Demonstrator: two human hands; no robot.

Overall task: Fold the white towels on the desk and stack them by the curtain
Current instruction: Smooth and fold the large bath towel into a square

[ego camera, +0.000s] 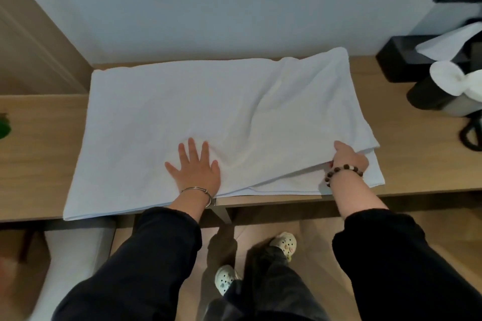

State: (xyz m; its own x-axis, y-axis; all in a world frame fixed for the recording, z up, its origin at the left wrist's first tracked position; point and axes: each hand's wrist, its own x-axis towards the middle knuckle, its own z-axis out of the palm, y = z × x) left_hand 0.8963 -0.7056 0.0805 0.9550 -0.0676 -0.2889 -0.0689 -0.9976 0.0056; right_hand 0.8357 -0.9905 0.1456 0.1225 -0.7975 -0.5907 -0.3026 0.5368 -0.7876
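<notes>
A large white towel lies spread across the wooden desk, doubled over, with wrinkles on its right half. My left hand rests flat on it near the front edge, fingers spread. My right hand grips the upper layer's front right corner, slightly lifted off the lower layer. No curtain shows in this view.
At the right end of the desk stand a black box with white paper, a dark cylinder holding a rolled white cloth, and a black cable. A green object sits at the left edge. A white chair seat is below the desk.
</notes>
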